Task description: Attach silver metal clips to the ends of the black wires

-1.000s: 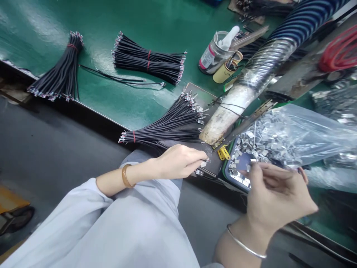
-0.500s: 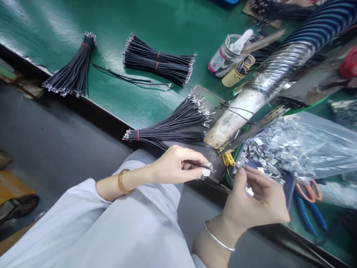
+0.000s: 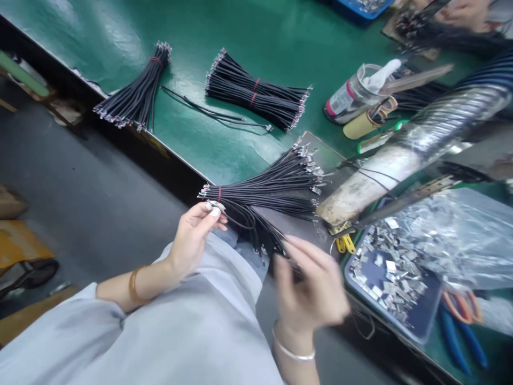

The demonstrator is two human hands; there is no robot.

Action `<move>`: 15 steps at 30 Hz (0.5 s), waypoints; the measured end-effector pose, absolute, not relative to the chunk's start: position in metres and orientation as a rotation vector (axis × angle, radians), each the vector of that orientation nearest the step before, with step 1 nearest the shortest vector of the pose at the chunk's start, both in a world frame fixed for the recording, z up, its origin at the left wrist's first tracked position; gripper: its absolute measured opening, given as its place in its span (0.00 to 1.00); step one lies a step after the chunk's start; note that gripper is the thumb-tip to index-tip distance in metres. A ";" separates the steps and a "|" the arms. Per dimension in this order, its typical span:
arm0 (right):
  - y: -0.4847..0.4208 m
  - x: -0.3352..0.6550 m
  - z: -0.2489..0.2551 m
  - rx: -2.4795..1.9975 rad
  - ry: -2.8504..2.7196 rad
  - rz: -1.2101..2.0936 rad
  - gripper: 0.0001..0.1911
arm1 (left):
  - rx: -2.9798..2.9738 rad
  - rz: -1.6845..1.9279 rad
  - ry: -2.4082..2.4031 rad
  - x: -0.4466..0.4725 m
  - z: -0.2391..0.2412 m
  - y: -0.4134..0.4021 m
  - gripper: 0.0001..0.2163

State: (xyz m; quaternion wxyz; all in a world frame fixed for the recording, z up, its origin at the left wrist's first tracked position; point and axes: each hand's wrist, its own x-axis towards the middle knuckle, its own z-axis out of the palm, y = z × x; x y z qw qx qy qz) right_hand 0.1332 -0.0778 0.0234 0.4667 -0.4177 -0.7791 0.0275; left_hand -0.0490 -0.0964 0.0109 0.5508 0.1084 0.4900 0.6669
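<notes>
My left hand (image 3: pixel 194 232) is closed in a pinch at the red-banded end of a fanned bundle of black cables (image 3: pixel 264 184). Its fingertips have pale, wrapped-looking covers. A thin black cable (image 3: pixel 236 216) runs from the pinch and curves down to the right. My right hand (image 3: pixel 312 283) is smeared by motion, with its fingertips over the lower loose strands (image 3: pixel 270 230) of the bundle. Whether it grips them cannot be made out. Small silver metal tabs show at the bundle's right ends.
A tray (image 3: pixel 430 321) of loose metal tabs and a plastic bag (image 3: pixel 473 235) lie right, near blue-handled pliers (image 3: pixel 460 337). A wrapped hose (image 3: pixel 372 171) slants over the bench. Further back are two tied cable bundles (image 3: pixel 256 93) and a clear cup (image 3: pixel 340 99). Another person's hand (image 3: pixel 467 13) shows top right.
My left hand has moved left to the bundle's banded end. My right hand has moved left, away from the tab tray to the loose cables. The view has shifted, uncovering more of the tray.
</notes>
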 end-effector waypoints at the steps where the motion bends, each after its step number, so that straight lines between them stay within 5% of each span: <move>1: -0.078 0.118 0.022 -0.964 -2.055 0.168 0.17 | 0.193 1.578 1.174 -0.053 0.009 -0.098 0.12; 7: -0.061 0.062 0.006 -0.800 -2.295 0.153 0.06 | 0.047 1.604 1.241 -0.067 -0.002 -0.104 0.13; 15: -0.046 0.052 0.001 -0.888 -2.285 0.186 0.09 | 0.178 1.619 1.267 -0.069 -0.010 -0.098 0.14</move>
